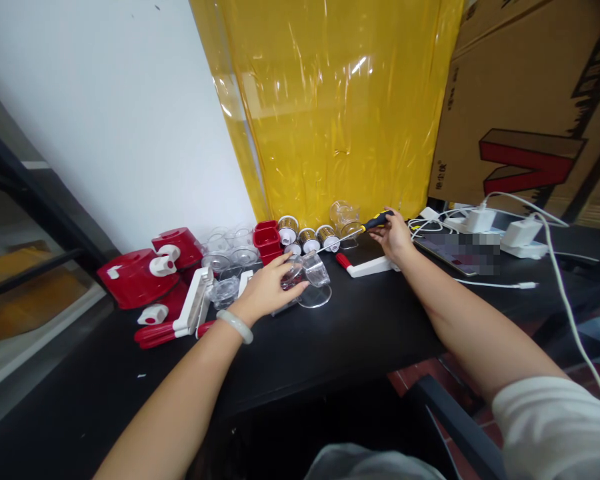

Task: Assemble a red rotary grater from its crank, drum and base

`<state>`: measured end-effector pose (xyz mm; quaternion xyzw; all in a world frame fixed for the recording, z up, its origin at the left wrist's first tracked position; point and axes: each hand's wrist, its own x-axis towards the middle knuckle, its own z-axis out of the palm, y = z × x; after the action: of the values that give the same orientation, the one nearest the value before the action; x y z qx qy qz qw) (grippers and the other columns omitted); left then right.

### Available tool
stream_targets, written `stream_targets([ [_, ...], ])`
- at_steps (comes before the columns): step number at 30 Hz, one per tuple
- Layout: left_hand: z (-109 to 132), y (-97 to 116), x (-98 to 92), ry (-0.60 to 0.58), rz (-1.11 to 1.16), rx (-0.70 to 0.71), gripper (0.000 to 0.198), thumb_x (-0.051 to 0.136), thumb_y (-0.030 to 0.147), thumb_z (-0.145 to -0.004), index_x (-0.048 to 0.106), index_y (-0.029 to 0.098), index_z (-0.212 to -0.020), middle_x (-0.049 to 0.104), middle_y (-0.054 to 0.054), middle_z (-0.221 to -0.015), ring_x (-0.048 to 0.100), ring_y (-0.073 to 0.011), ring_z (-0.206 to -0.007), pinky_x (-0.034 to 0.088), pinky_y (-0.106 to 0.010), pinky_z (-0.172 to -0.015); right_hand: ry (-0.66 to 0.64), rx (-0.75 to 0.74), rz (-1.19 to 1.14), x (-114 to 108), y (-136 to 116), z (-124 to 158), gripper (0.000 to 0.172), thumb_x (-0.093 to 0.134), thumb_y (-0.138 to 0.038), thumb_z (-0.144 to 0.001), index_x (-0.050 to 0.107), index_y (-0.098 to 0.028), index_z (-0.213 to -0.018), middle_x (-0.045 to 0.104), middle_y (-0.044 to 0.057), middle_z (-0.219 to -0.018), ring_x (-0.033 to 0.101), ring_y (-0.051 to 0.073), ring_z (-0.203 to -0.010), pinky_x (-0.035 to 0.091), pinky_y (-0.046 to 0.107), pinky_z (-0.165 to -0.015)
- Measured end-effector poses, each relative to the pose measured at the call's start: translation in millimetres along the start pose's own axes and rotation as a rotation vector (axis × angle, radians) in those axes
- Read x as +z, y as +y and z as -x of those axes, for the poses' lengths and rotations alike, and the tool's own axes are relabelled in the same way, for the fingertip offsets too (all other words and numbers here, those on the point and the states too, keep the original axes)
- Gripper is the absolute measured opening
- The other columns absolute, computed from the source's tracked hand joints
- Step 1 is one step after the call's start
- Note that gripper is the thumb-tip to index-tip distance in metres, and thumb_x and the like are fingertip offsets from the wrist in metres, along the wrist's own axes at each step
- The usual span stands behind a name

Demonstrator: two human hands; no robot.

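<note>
My right hand (pixel 394 239) is closed around the black and yellow handle of a screwdriver (pixel 377 221). Its thin shaft points left and down toward a clear plastic part (pixel 316 270). Around that part lie the fingers and thumb of my left hand (pixel 267 288), which grips it just above the black table (pixel 300 353). The contact between the screwdriver tip and the part is too small to make out. A clear round rim (pixel 316 297) shows below the part. Just left of my right hand rests a white crank handle with a red grip (pixel 370 268).
Several metal grater drums (pixel 308 240) stand behind my hands beside red plastic hoppers (pixel 267 240). At left are red housings (pixel 140 277), clear cups (pixel 223 250) and white handles with red ends (pixel 193 307). A phone (pixel 445 250) and white chargers with cables (pixel 520 233) lie at right.
</note>
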<state>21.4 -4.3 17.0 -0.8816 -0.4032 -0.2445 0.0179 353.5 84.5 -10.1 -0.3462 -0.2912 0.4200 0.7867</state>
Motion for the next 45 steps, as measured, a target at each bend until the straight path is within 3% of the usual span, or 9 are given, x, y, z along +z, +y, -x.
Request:
stream_targets([
  [9,0.6,2.2,-1.8,0.002,-0.016,-0.002,0.042,0.058,0.055,-0.087,0.07,0.022,-0.11,0.046,-0.012,-0.151,0.063,-0.0321,-0.117,0.055,-0.044,-0.09,-0.016,-0.074,0.005,2.4,-0.5,4.9,0.043,0.076,-0.049,-0.071,0.044,-0.027,-0.091,0.048,-0.012,-0.056,0.046,0.005,-0.039,0.039,0.015,-0.04],
  [14,0.9,1.9,-0.9,0.015,-0.024,0.01,0.042,0.058,0.055,-0.087,0.07,0.021,-0.109,0.045,-0.013,-0.151,0.065,-0.0322,-0.114,0.055,-0.043,-0.089,0.001,-0.05,0.079,2.4,-1.5,4.2,0.035,0.058,-0.057,-0.083,0.047,-0.028,-0.099,0.056,-0.009,-0.064,0.053,0.008,-0.042,0.042,0.019,-0.04],
  [18,0.6,1.6,-0.7,0.009,-0.03,0.004,0.042,0.058,0.055,-0.087,0.069,0.021,-0.109,0.045,-0.013,-0.151,0.065,-0.0319,-0.114,0.055,-0.043,-0.088,0.005,0.005,0.012,0.7,-1.7,2.5,0.028,0.043,-0.053,-0.088,0.051,-0.027,-0.097,0.062,-0.005,-0.078,0.061,0.01,-0.052,0.048,0.023,-0.048],
  [21,0.3,1.9,-0.8,0.011,-0.026,0.006,0.041,0.059,0.055,-0.086,0.069,0.021,-0.107,0.046,-0.013,-0.151,0.064,-0.032,-0.116,0.055,-0.043,-0.089,0.016,-0.011,-0.011,-0.7,-1.5,1.4,0.02,0.046,-0.045,-0.086,0.051,-0.027,-0.093,0.064,-0.005,-0.087,0.063,0.01,-0.059,0.05,0.024,-0.054],
  [25,0.1,2.9,-1.7,0.008,-0.013,0.006,0.04,0.058,0.055,-0.087,0.07,0.021,-0.106,0.046,-0.013,-0.151,0.064,-0.0318,-0.117,0.055,-0.044,-0.09,-0.019,0.005,-0.031,-2.1,-0.7,-0.8,0.013,0.052,-0.034,-0.08,0.051,-0.026,-0.09,0.063,-0.005,-0.082,0.063,0.011,-0.062,0.051,0.025,-0.057],
  [33,0.9,4.2,-3.3,0.003,-0.011,-0.002,0.039,0.058,0.054,-0.086,0.069,0.022,-0.106,0.048,-0.012,-0.15,0.062,-0.0321,-0.119,0.054,-0.044,-0.091,0.0,0.027,-0.007,-3.9,0.6,-2.6,0.022,0.065,-0.031,-0.074,0.045,-0.025,-0.083,0.059,-0.008,-0.069,0.063,0.01,-0.057,0.047,0.02,-0.051],
  [41,0.8,5.6,-4.6,-0.011,-0.002,-0.008,0.038,0.058,0.053,-0.087,0.07,0.022,-0.105,0.046,-0.012,-0.151,0.061,-0.0319,-0.121,0.053,-0.044,-0.093,0.001,-0.041,0.068,-3.4,1.2,2.5,0.033,0.072,-0.041,-0.075,0.054,-0.028,-0.1,0.059,-0.009,-0.066,0.052,0.005,-0.042,0.041,0.015,-0.043],
  [45,0.8,5.2,-4.0,-0.007,0.008,-0.005,0.039,0.058,0.053,-0.087,0.07,0.022,-0.107,0.046,-0.012,-0.151,0.06,-0.0323,-0.123,0.052,-0.045,-0.095,0.001,-0.028,0.101,-4.0,1.3,0.4,0.028,0.063,-0.045,-0.08,0.055,-0.028,-0.1,0.059,-0.007,-0.07,0.057,0.007,-0.046,0.044,0.017,-0.043],
])
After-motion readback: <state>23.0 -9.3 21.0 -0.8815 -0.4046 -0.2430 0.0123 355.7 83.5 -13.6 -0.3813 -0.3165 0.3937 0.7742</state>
